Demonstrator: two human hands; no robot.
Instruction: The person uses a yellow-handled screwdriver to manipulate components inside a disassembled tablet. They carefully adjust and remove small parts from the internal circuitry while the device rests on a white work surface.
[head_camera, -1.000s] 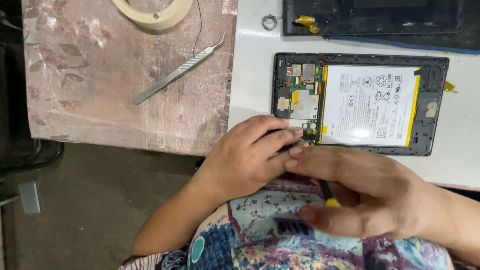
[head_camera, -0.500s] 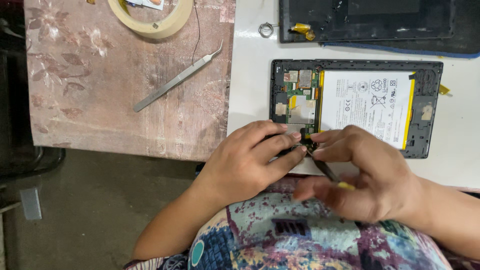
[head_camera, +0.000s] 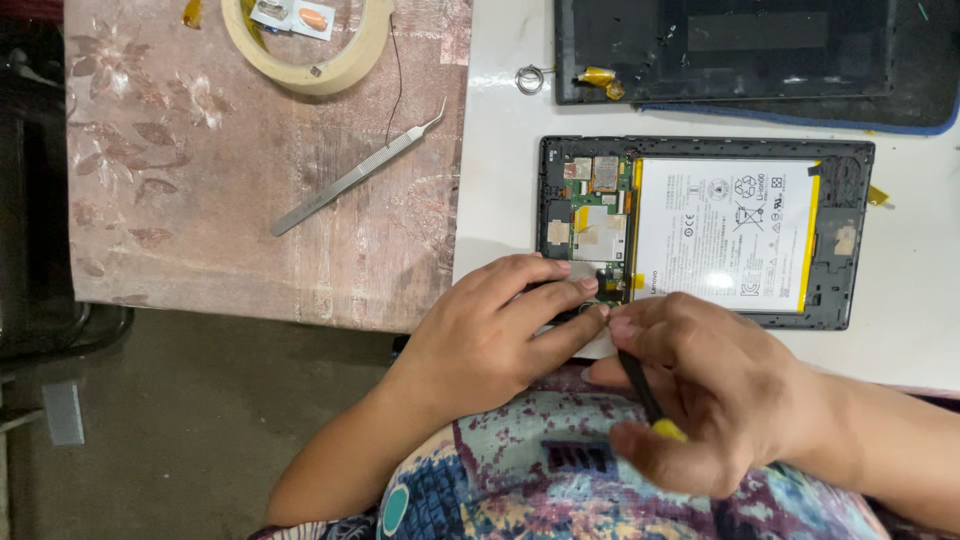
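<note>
Tablet (head_camera: 707, 232), back off, lies on the white table (head_camera: 500, 180) with its long axis left to right, circuit boards at the left end, battery (head_camera: 725, 232) to the right. Its near left corner sits by the table edge, under my hands. A second dark tablet (head_camera: 740, 50) crowds the far side; open room lies left on the brown mat (head_camera: 200, 200), past tweezers (head_camera: 355, 180) and tape roll (head_camera: 310, 45). My left hand (head_camera: 490, 335) presses fingertips on that corner; my right hand (head_camera: 700, 390) pinches a black screwdriver (head_camera: 640, 385).
</note>
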